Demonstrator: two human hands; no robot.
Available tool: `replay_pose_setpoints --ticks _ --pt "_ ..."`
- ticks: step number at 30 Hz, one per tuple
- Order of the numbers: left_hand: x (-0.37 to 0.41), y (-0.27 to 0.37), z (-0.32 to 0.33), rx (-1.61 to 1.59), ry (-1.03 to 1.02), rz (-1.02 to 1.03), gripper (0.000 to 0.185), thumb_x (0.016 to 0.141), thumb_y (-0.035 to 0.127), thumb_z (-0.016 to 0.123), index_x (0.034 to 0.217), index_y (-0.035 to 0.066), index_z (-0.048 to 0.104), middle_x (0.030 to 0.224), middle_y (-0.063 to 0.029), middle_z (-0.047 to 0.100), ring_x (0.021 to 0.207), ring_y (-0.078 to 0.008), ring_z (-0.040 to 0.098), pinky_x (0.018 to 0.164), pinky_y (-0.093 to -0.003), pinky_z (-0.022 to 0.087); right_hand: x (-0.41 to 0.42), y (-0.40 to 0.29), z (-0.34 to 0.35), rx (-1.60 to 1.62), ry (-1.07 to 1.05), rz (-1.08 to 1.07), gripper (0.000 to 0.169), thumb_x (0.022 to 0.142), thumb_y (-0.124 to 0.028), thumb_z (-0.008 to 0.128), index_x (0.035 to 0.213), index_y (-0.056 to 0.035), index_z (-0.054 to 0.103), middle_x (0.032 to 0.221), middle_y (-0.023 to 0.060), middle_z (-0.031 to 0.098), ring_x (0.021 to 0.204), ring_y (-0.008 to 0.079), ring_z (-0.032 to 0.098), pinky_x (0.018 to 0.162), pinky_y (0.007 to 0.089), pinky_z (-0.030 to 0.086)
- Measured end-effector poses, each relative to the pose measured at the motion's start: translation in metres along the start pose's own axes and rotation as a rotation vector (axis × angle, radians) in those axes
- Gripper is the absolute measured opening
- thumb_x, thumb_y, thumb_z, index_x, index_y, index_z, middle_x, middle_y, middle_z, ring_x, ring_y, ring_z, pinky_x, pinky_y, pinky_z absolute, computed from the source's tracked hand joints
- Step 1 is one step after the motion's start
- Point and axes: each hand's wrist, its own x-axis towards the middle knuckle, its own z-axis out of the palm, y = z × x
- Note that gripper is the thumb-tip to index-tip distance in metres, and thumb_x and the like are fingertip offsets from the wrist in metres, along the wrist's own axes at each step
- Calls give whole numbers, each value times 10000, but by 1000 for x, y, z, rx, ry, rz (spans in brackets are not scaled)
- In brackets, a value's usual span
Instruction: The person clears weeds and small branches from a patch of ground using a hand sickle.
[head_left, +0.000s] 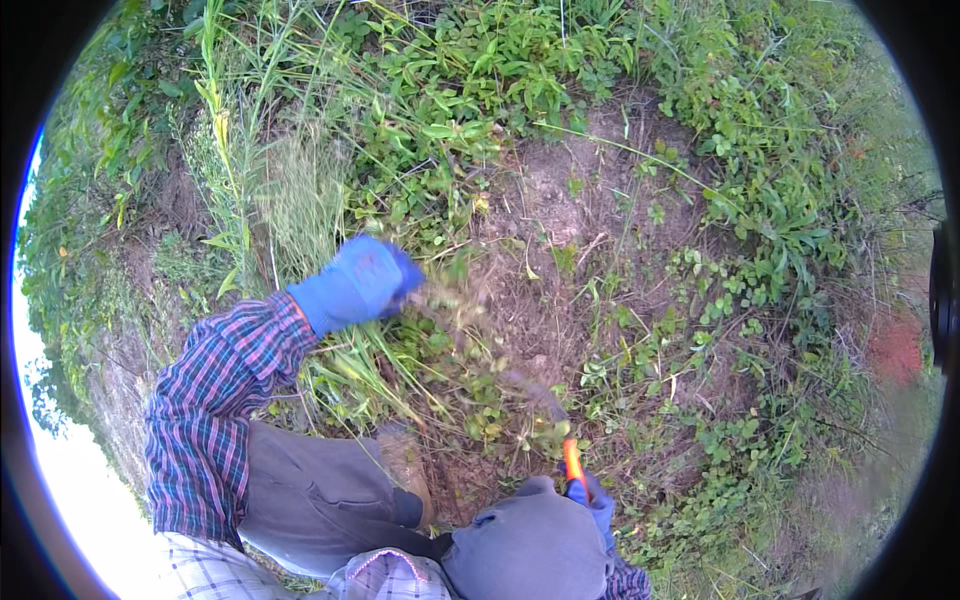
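Note:
My left hand (364, 279), in a blue work glove, is closed and blurred over the weeds left of the picture's middle. Stems show beneath and beside it, and whether it holds them cannot be told. Low in the picture, beside my knee, my right hand (595, 501) in a blue glove grips the orange handle (574, 461) of a hand tool. The tool's dark, blurred blade (541, 396) reaches up and left among low leaves, and its exact shape cannot be told. Long green grass stems (367, 367) lie below my left hand.
Bare soil (570, 180) with dry stalks lies ahead, ringed by leafy ground plants (517, 60). Tall weeds (232, 165) stand at the upper left. My bent knee (532, 540) and a brown shoe (405, 457) are close to the work. A blurred reddish patch (896, 349) shows at the right.

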Motion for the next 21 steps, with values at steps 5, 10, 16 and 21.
replay_pose_setpoints --ticks 5,10,16,21 --pt "-8 -1 13 47 -95 -25 215 726 240 665 865 88 603 784 -131 626 728 -329 627 629 -440 499 64 -85 7 202 86 -142 444 963 -352 581 1286 -49 555 597 8 578 423 62 462 383 211 329" --pt "-84 -37 32 138 -224 -182 159 702 216 647 800 92 629 803 -126 632 789 -326 630 688 -451 489 140 -154 52 238 72 -218 391 966 -304 581 1283 -75 566 612 18 594 426 58 463 376 220 332" --pt "-99 -46 42 171 -274 -135 329 721 270 642 990 82 654 983 -158 633 990 -335 600 878 -446 463 228 -214 105 361 20 -261 338 958 -330 590 1191 -86 609 632 35 615 419 81 472 375 223 330" --pt "-84 -11 -34 -68 -200 -163 559 800 366 666 1248 49 560 1188 -203 594 1101 -377 562 949 -457 447 256 -211 150 354 -53 -261 272 956 -306 587 1086 -67 597 630 34 603 437 92 489 382 245 352"
